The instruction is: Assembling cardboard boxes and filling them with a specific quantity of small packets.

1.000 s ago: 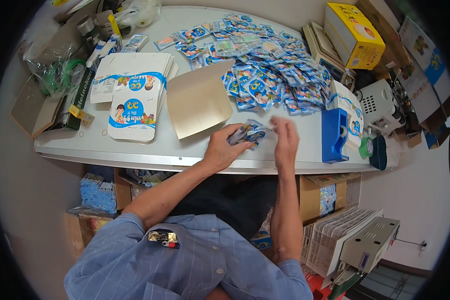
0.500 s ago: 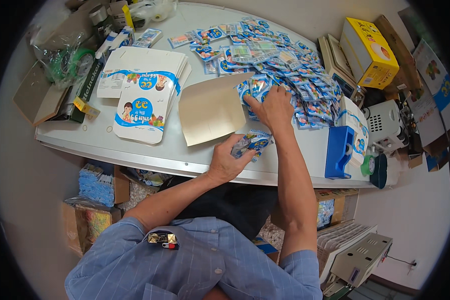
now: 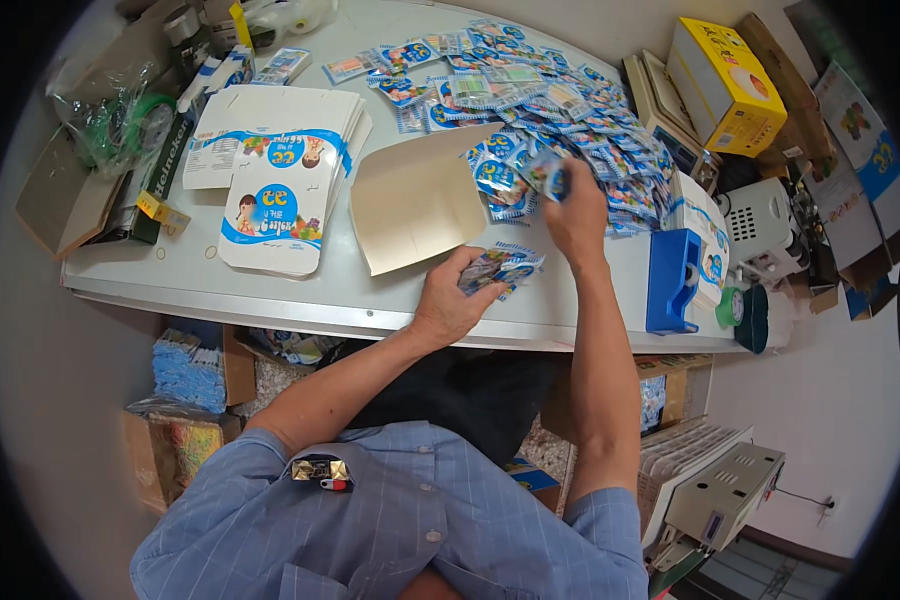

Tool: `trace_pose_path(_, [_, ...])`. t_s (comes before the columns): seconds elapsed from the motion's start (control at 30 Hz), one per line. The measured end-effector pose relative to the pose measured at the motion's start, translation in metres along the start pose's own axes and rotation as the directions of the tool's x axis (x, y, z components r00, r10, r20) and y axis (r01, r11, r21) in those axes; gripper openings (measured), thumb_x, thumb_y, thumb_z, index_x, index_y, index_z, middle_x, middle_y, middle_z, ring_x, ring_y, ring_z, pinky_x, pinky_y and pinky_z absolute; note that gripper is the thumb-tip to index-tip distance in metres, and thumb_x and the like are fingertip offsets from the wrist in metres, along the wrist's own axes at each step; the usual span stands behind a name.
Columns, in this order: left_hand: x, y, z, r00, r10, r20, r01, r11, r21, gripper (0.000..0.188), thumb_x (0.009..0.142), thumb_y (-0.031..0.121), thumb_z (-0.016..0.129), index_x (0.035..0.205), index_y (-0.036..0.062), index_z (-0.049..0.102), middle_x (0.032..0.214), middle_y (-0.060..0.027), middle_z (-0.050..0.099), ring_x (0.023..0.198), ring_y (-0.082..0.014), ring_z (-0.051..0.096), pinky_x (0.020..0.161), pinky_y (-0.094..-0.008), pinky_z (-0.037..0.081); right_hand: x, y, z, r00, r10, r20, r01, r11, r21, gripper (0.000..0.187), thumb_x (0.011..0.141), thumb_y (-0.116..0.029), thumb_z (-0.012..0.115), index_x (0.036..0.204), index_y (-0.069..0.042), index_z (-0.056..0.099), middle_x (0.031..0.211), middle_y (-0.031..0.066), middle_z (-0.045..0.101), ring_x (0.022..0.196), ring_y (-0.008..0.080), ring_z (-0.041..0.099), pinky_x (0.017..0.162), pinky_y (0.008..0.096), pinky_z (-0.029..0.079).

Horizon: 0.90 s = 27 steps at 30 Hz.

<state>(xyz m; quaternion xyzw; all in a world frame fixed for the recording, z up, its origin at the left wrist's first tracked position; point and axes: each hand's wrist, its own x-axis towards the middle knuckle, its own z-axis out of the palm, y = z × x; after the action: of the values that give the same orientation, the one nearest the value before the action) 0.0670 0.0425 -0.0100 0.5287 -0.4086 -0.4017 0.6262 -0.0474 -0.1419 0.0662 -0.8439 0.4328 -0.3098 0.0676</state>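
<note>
Several small blue-and-white sachets point(image 3: 505, 270) are bunched in my left hand point(image 3: 450, 300), close to the table's front edge. My right hand point(image 3: 578, 215) pinches a single sachet point(image 3: 548, 178) by the near side of a big heap of like sachets point(image 3: 560, 110). The held sachet is slightly smeared by motion. Left of the heap an unfolded carton point(image 3: 420, 205) stands on the table with its plain cream inside showing. Beside it lies a stack of flat printed cartons point(image 3: 275, 200), white and blue with a cartoon child.
A blue tape dispenser point(image 3: 674, 282) and more printed cartons point(image 3: 708, 235) stand at the right. Behind them are a yellow box point(image 3: 730, 90) and a white perforated basket point(image 3: 760, 225). Bagged green tape rolls point(image 3: 135, 125) and boxes crowd the far left. Below the table are boxes of sachets point(image 3: 188, 370).
My right hand has lifted a sachet from the heap and shifted slightly right. The left hand still holds its bunch. The whole view has shifted a little.
</note>
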Motion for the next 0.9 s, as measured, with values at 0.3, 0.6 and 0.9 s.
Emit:
trace_pose_path(0.3, [0.001, 0.010, -0.002, 0.997, -0.003, 0.083, -0.001, 0.999, 0.050, 0.041, 0.082, 0.005, 0.081, 0.118, -0.0016, 0.061, 0.105, -0.0129, 0.074, 0.097, -0.0165, 0.070, 0.088, -0.0309, 0.055, -0.092, 0.031, -0.003, 0.764, 0.632, 0.131, -0.393, 0.293, 0.872, 0.046, 0.085, -0.010, 0.085, 0.122, -0.004, 0.057, 0.100, 0.0045, 0.067, 0.085, 0.0147, 0.066, 0.075, 0.0298, 0.054])
trace_pose_path(0.6, [-0.002, 0.000, 0.001, 0.906, 0.333, 0.262, -0.377, 0.916, 0.137, 0.040, 0.075, -0.003, 0.079, 0.112, 0.0024, 0.064, 0.118, -0.0148, 0.066, 0.108, -0.0228, 0.067, 0.092, -0.0312, 0.053, -0.090, -0.005, 0.017, 0.753, 0.503, 0.425, -0.551, 0.128, 0.825, 0.051, 0.085, -0.022, 0.085, 0.123, -0.002, 0.057, 0.101, 0.0044, 0.068, 0.087, 0.0132, 0.064, 0.076, 0.0287, 0.052])
trace_pose_path(0.9, [-0.001, 0.011, 0.006, 0.893, 0.368, 0.259, -0.442, 0.822, 0.358, 0.058, 0.075, 0.001, 0.083, 0.125, 0.0068, 0.055, 0.147, -0.0214, 0.048, 0.143, -0.0409, 0.042, 0.118, -0.0478, 0.035, -0.131, 0.004, -0.008, 0.874, 0.075, 0.479, -0.485, 0.100, 0.869, 0.072, 0.096, -0.071, 0.058, 0.120, -0.003, 0.057, 0.117, 0.0046, 0.063, 0.107, 0.0121, 0.058, 0.099, 0.0291, 0.044])
